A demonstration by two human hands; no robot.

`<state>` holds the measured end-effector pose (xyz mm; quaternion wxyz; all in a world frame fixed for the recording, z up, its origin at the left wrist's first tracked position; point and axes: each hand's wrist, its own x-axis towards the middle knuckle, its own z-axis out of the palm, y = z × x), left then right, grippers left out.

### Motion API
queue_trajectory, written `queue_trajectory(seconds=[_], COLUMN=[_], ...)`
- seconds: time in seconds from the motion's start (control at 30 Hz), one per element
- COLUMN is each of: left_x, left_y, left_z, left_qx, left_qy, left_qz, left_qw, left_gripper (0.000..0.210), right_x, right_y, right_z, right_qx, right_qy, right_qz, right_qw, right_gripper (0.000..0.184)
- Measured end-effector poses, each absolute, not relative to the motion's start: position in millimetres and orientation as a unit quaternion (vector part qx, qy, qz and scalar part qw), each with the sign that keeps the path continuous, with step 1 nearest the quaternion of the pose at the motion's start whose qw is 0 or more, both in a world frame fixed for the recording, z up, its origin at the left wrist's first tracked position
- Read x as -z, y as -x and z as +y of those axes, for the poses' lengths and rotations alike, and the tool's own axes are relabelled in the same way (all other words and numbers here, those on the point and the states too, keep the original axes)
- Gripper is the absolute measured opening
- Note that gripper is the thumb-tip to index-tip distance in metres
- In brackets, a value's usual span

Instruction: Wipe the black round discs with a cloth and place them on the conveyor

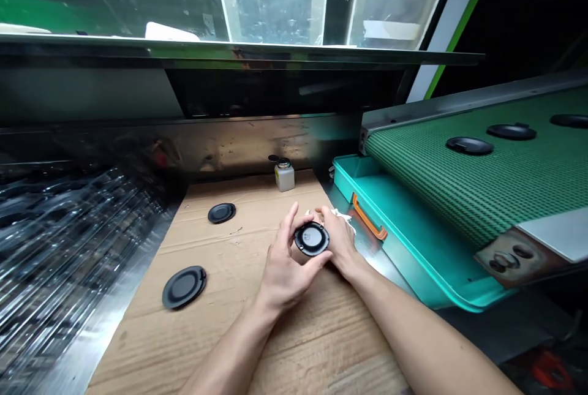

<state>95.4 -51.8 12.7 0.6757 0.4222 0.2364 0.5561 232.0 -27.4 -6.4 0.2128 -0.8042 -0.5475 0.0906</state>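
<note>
Between the thumb and fingers of my left hand (pixel 287 260) is a round black plastic disc (pixel 312 238) with a pale grey centre, held tilted above the cardboard. My right hand (pixel 337 237) is closed at the disc's right side, its fingers curled and partly hidden. Bits of a white cloth (pixel 345 218) show around those fingers, seemingly gripped in them. Two more black discs lie on the cardboard (pixel 239 321) to the left: a smaller-looking far disc (pixel 221 212) and a near disc (pixel 184 288). At the far edge stands a small whitish bottle (pixel 285 176) with its black cap flipped up.
On the right, a green conveyor belt (pixel 459 180) carries several black discs (pixel 469 145). Under its end sits a turquoise bin (pixel 413 260) with an orange handle (pixel 369 218). Clear plastic-wrapped items (pixel 68 248) are piled at left. A metal ledge (pixel 257 144) and window run behind.
</note>
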Motion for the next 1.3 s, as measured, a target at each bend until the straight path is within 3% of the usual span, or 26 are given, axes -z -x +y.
queue_trajectory(seconds=[0.33,0.5,0.67,0.73,0.83,1.0,1.13,1.3], left_x=[-10.0,-12.9,3.3,10.4,15.7,15.2,16.1,14.8], left_y=[-95.4,-96.0,-88.0,-83.0,-79.8,-80.4,-80.2,-81.8], left_z=[-58.1,-59.5,-29.7,-17.4,-11.0,-15.5,-14.4,-15.3], left_qx=[-0.564,-0.562,-0.592,-0.573,-0.528,-0.509,-0.502,-0.481], left_qy=[-0.482,-0.459,-0.385,-0.318,-0.284,-0.277,-0.273,-0.289], left_qz=[0.199,0.219,0.316,0.344,0.314,0.293,0.306,0.335], left_qw=[0.640,0.653,0.633,0.672,0.737,0.760,0.761,0.757], left_gripper=[0.091,0.072,0.035,0.031,0.030,0.023,0.024,0.026], right_x=[2.6,6.9,11.3,9.6,5.0,1.0,0.4,1.3], right_y=[-231.7,-234.4,-228.9,-221.1,-211.1,-214.1,-217.6,-214.5], right_z=[-31.2,-30.0,-28.9,-32.4,-39.7,-41.5,-40.3,-41.3], right_qx=[-0.089,-0.086,-0.135,-0.205,-0.273,-0.171,-0.172,-0.036], right_qy=[0.801,0.796,0.751,0.686,0.584,0.647,0.631,0.690], right_qz=[-0.555,-0.557,-0.534,-0.563,-0.641,-0.617,-0.653,-0.608], right_qw=[0.207,0.223,0.364,0.413,0.417,0.413,0.382,0.391], right_gripper=[0.040,0.040,0.039,0.040,0.033,0.026,0.025,0.029])
